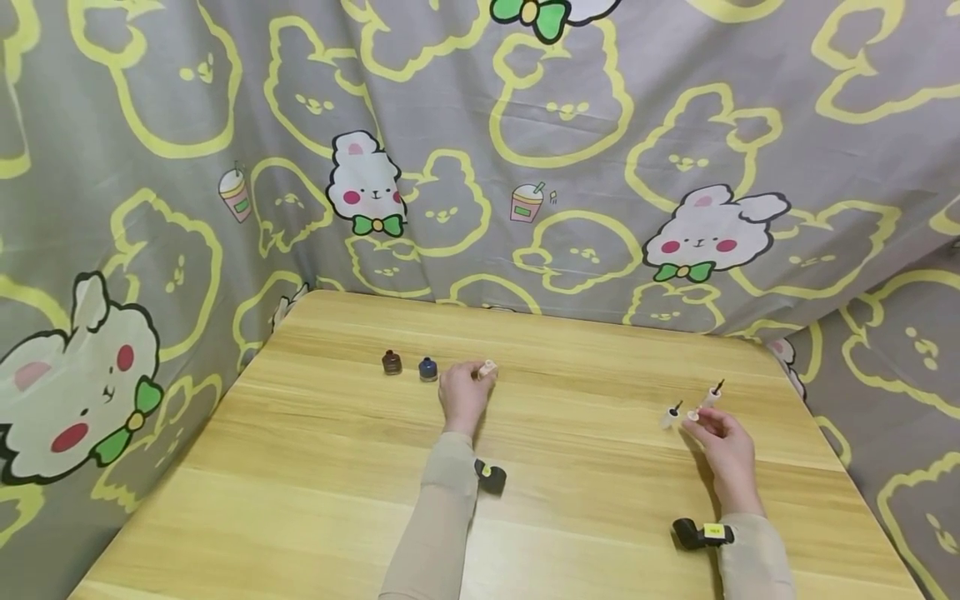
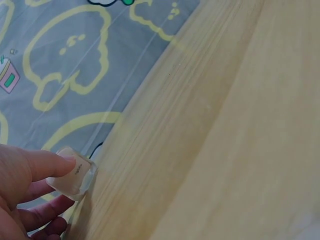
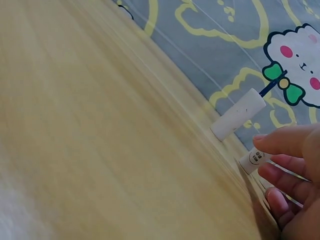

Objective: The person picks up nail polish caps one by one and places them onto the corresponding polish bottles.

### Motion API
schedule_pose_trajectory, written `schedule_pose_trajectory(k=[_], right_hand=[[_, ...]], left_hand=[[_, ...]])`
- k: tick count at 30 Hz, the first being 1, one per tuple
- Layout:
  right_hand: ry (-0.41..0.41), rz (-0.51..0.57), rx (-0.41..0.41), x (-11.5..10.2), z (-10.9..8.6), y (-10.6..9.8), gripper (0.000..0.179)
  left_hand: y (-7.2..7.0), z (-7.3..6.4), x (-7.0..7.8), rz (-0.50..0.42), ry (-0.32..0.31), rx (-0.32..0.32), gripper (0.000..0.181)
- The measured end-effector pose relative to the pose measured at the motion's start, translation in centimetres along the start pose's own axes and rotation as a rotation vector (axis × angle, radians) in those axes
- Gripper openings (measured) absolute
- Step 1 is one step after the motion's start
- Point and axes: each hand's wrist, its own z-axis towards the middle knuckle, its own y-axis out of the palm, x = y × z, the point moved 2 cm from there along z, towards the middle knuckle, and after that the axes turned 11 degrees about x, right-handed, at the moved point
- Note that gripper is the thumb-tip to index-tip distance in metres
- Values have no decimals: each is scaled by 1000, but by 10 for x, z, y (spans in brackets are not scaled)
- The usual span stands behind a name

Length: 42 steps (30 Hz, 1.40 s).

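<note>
My left hand (image 1: 462, 398) grips a small pale nail polish bottle (image 1: 488, 369) between thumb and fingers; the left wrist view shows its clear glass base (image 2: 82, 177). To the left of that hand stand a blue nail polish bottle (image 1: 428, 370) and a dark brown one (image 1: 392, 363), both capless. Over on the right, my right hand (image 1: 729, 457) pinches a white nail polish cap (image 3: 255, 160) with print on its end, low over the table. Close by, two white caps stand with their brushes upward, one left of the fingers (image 1: 670, 417) and one behind (image 1: 712, 397).
A wood-grain table (image 1: 315, 483) lies under everything. Grey curtains (image 1: 465, 108) with yellow outlines and white cartoon rabbits hang along its back and sides. A black wrist camera (image 1: 491, 477) sits on the left sleeve, another (image 1: 693, 534) on the right.
</note>
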Motion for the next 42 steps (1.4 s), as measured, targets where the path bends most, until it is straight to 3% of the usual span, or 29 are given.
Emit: schedule_pose_trajectory(k=[14, 33, 42], right_hand=[[-5, -82, -1, -2, -4, 3, 44], [-12, -57, 35, -2, -2, -2, 22], [-31, -55, -47, -2, 0, -10, 16]], left_hand=[[-1, -1, 0, 13, 5, -1, 29], [1, 1, 0, 20, -4, -6, 30], [0, 1, -1, 13, -8, 2, 30]])
